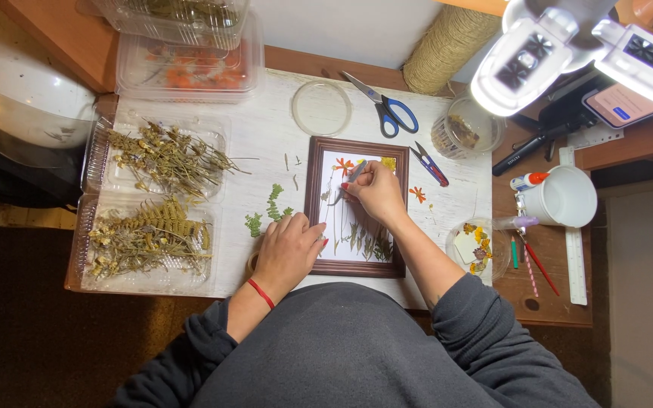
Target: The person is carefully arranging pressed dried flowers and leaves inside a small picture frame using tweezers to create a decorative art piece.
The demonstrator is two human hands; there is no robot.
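Observation:
A brown wooden picture frame (314, 198) lies on the white work surface, its white backing covered with pressed flowers and stems (364, 240). My right hand (376, 193) hovers over the upper part of the frame, gripping metal tweezers (345, 187) whose tips point down-left at a thin stem. My left hand (289, 249) rests flat on the frame's lower left edge, fingers apart, holding nothing. An orange pressed flower (343, 165) sits near the frame's top.
Clear trays of dried plants (162, 160) lie at left. Blue-handled scissors (387, 109), small snips (429, 165), a round clear lid (321, 108), a twine spool (447, 47), a white cup (564, 198), a dish of yellow flowers (476, 245), and green sprigs (270, 208) surround the frame.

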